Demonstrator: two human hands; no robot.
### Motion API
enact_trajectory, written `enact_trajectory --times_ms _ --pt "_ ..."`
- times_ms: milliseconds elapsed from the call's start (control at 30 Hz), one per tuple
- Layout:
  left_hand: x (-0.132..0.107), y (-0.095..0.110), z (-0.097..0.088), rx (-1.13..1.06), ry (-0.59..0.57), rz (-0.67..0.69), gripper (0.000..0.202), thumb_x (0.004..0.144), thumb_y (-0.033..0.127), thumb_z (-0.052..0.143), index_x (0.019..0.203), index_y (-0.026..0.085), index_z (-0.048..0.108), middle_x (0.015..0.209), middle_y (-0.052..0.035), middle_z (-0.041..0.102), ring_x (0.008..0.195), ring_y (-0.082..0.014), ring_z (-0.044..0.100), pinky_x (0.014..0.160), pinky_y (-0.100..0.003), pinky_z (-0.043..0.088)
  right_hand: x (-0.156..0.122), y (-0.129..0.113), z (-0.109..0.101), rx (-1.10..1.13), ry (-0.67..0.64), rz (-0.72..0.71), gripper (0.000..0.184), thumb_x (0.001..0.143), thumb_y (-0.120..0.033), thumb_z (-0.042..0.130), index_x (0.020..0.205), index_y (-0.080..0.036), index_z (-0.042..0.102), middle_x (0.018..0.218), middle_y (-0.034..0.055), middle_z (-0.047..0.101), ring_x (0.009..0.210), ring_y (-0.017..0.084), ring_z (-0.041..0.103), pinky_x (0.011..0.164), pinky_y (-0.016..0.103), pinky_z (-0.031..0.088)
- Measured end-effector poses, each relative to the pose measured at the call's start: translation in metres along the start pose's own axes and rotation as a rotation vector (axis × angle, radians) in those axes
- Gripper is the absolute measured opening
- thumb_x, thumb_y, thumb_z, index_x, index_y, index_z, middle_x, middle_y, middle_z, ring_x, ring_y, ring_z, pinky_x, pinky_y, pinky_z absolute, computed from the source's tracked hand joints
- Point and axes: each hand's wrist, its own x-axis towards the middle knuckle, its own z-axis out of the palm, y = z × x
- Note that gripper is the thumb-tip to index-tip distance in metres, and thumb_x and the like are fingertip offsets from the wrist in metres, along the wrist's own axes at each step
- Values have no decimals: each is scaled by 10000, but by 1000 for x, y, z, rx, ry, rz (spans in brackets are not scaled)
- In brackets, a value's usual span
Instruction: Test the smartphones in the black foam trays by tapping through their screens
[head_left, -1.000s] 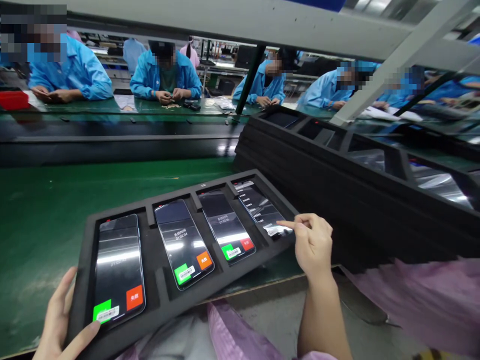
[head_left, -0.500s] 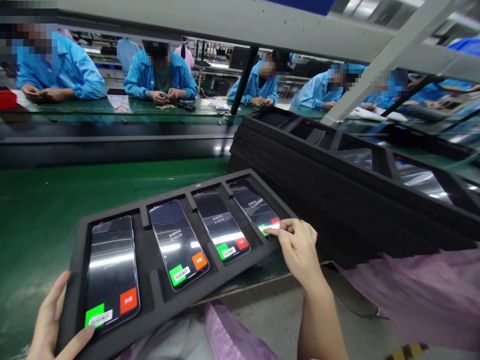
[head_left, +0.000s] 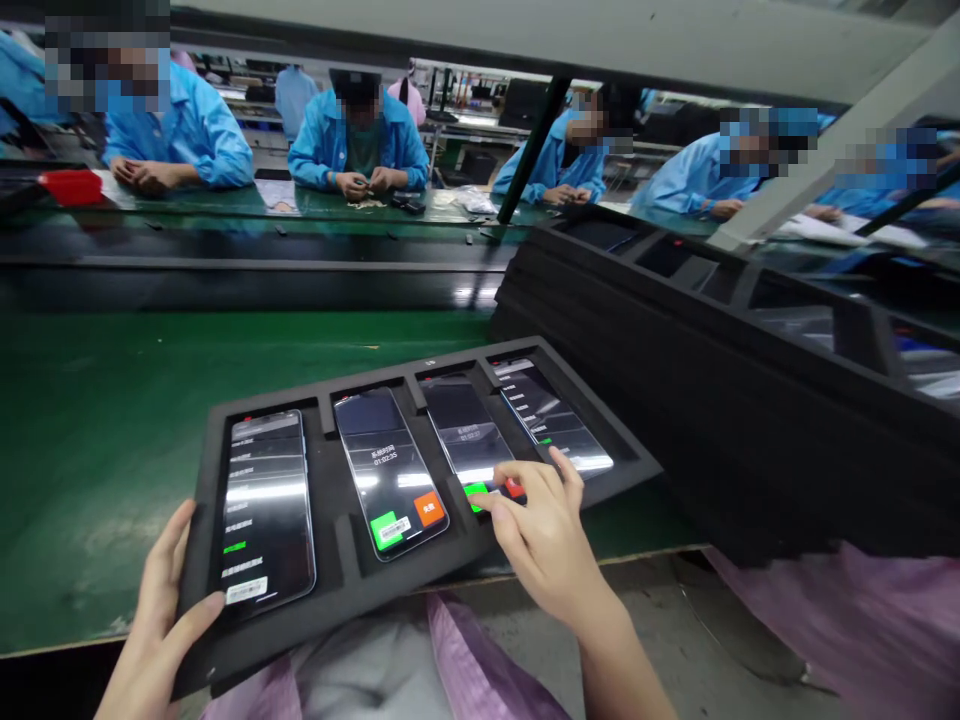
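Note:
A black foam tray (head_left: 341, 575) lies at the near edge of the green bench and holds several lit phones side by side. My left hand (head_left: 154, 625) grips the tray's near left corner, thumb resting on the bottom of the leftmost phone (head_left: 266, 515). My right hand (head_left: 544, 545) reaches over the tray with fingers spread, its index fingertip on the green button of the third phone (head_left: 469, 440). The second phone (head_left: 390, 475) shows green and orange buttons. The rightmost phone (head_left: 551, 415) shows a list of text lines.
A tall stack of black foam trays (head_left: 720, 400) with more phones on top stands close on the right. Green bench surface (head_left: 112, 420) stretches left and back. Several people in blue coats (head_left: 360, 140) work at the far bench beyond a dark conveyor. Pink fabric (head_left: 847, 620) lies at lower right.
My right hand moved left from the rightmost phone to the third phone's green button. The leftmost and rightmost screens changed from buttons to a text list. The view shifted slightly.

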Motion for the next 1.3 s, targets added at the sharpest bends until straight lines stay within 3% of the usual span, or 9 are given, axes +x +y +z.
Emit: enact_trajectory --times_ms 100,233,400,600,900,1033,1167,1300 --pt "2 -3 0 -62 12 -20 786 665 461 600 1378 399 276 1457 31 369 1349 -296 293 1134 -420 162 7 -20 13 58 34 -140 383 923 -214 302 900 -240 684 851 21 530 851 135 508 1063 419 142" --pt "5 -3 -5 -164 -38 -51 791 667 439 629 1377 393 283 1441 27 397 1308 -294 367 1114 -413 250 15 -41 27 83 -143 -279 335 926 -253 345 861 -268 674 887 11 562 889 137 516 1074 398 130" --pt "18 -4 -8 -305 -111 3 813 665 345 640 1389 316 271 1446 -33 387 1284 -304 406 1056 -422 356 16 -31 31 122 -90 -245 332 909 -189 341 956 -257 662 856 15 547 828 139 522 1034 458 199" --pt "30 -6 -8 -204 -150 61 906 625 284 682 1403 286 218 1431 -94 387 1296 -330 377 1076 -473 302 20 -12 36 76 -90 -277 317 896 -210 361 982 -249 664 806 14 525 773 147 523 978 475 267" --pt "27 -7 -7 -158 -133 90 886 669 303 673 1418 302 199 1429 -80 385 1308 -307 362 1090 -458 277 22 -27 33 81 -177 -201 373 906 -182 332 875 -269 693 854 21 552 844 151 537 995 467 246" --pt "25 -3 -6 -171 -113 40 826 699 342 642 1413 308 227 1429 -63 395 1308 -297 372 1077 -438 311 21 -10 22 26 -58 -189 364 889 -192 350 927 -272 703 839 20 540 835 155 529 976 461 276" --pt "24 2 -4 -166 -80 10 803 697 354 632 1405 329 251 1413 -34 435 1267 -278 437 1030 -389 388 16 19 7 -70 126 -98 367 876 -176 368 840 -266 722 795 22 503 714 136 479 944 471 302" --pt "23 5 -2 -168 -35 -36 768 702 379 627 1390 355 287 1391 2 470 1221 -265 489 1002 -349 421 9 32 -1 -128 67 -30 379 890 -187 361 804 -267 722 793 22 507 710 140 484 938 474 301"
